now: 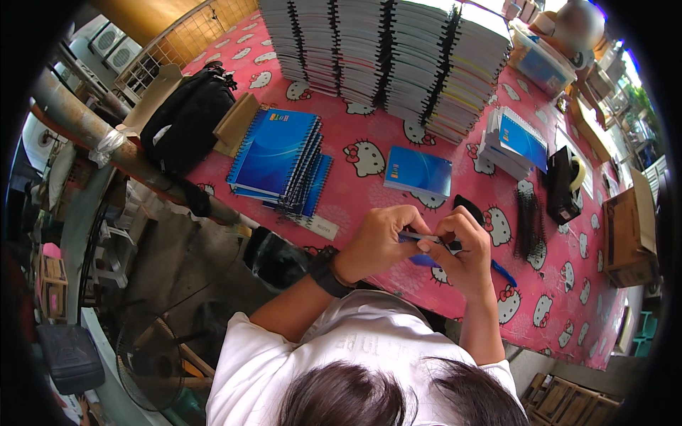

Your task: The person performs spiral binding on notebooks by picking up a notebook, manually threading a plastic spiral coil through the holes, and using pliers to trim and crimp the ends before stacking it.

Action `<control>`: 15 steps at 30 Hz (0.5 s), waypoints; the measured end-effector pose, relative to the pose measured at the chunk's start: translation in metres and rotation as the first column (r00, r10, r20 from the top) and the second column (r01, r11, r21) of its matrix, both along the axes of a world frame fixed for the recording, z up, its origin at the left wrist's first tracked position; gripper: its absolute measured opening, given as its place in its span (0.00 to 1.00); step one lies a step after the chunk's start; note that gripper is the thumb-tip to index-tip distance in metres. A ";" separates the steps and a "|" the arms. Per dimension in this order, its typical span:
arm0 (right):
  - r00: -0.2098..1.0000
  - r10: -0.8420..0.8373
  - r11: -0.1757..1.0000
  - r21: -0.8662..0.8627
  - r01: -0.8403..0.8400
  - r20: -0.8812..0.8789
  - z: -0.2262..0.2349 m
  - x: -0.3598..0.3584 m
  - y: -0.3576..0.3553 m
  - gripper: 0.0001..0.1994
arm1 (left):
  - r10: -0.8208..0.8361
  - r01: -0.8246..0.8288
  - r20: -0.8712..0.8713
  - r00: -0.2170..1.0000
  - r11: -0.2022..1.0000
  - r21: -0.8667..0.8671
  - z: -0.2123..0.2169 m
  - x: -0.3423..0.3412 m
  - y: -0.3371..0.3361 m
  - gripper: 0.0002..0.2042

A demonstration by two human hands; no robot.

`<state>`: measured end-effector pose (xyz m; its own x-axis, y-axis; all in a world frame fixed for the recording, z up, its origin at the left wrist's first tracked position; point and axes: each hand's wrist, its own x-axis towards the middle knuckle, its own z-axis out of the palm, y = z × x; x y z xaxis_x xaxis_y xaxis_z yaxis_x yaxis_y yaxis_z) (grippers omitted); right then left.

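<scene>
Both hands are closed on a thin notebook [424, 260] with a blue cover, held on edge close to my body, over the table's near side. My left hand [380, 238], with a black band on its wrist, grips its left part. The fingers of my right hand [467, 248] pinch its right end, where something dark and thin shows; I cannot make out whether it is a coil. Beyond my hands lies a blue block of pages [418, 170] with no coil visible. To the left stand stacked blue spiral notebooks [273, 153].
Tall stacks of coil-bound books [362, 53] rise at the back of the pink table [341, 188]. On the right are more blue notebooks [522, 138], black coils [529, 224], a tape dispenser [565, 188], a blue pen [504, 273] and a cardboard box [631, 234]. A black bag [186, 117] sits left.
</scene>
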<state>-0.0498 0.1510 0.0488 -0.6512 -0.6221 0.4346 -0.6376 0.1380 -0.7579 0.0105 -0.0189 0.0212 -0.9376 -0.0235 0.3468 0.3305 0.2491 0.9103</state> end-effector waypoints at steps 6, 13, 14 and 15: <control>0.996 0.028 0.999 0.029 -0.026 -0.086 0.006 0.003 -0.004 0.11 | 0.046 -0.051 0.152 0.987 0.998 0.033 0.014 0.008 -0.008 0.12; 0.957 -0.221 0.943 -0.290 0.161 -0.187 0.030 -0.010 -0.029 0.14 | 0.545 -0.534 -0.295 0.785 0.836 0.124 0.046 0.023 -0.054 0.17; 0.951 -0.264 0.932 -0.298 0.208 -0.162 0.028 -0.024 -0.019 0.16 | 0.667 -0.603 -0.237 0.706 0.742 0.292 0.061 0.032 -0.068 0.17; 0.943 -0.301 0.919 -0.306 0.248 -0.140 0.028 -0.038 -0.011 0.17 | 0.765 -0.704 -0.204 0.611 0.643 0.302 0.071 0.040 -0.081 0.21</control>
